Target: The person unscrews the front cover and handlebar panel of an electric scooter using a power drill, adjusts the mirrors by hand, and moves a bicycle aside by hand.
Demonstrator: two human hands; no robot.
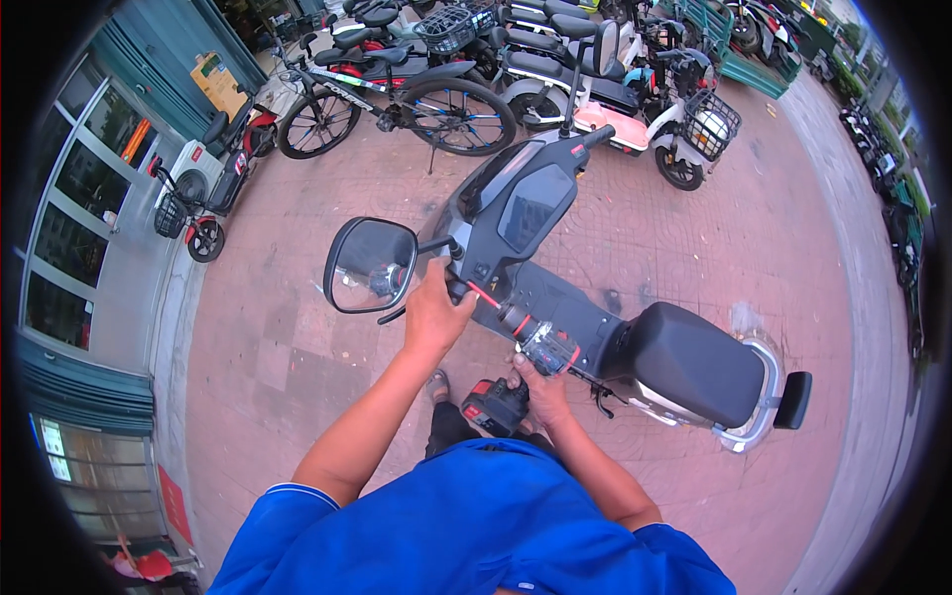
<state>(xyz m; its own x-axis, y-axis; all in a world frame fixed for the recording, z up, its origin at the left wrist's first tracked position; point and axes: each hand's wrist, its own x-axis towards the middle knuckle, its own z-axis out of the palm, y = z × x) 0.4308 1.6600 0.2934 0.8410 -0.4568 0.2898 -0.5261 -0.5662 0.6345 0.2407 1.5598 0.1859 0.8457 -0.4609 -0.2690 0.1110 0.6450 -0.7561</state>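
A grey-black electric scooter (526,198) stands before me, its left mirror (367,260) out to the side. My left hand (436,312) is closed on the left handlebar area just below the mirror stem, where a long red-shafted bit (483,293) meets it; exactly what the fingertips grip is partly hidden. My right hand (543,392) is wrapped around the handle of a cordless drill (543,345) with a black and red battery (496,405) at its base. The drill points up-left, bit toward my left hand. The scooter's seat (684,359) is to the right.
A bicycle (456,116), parked scooters (694,129) and a green cart (754,69) line the back. A small scooter (208,198) stands by a storefront door (84,218) at left. Red paving (724,258) surrounds the scooter; a grey strip runs along the right.
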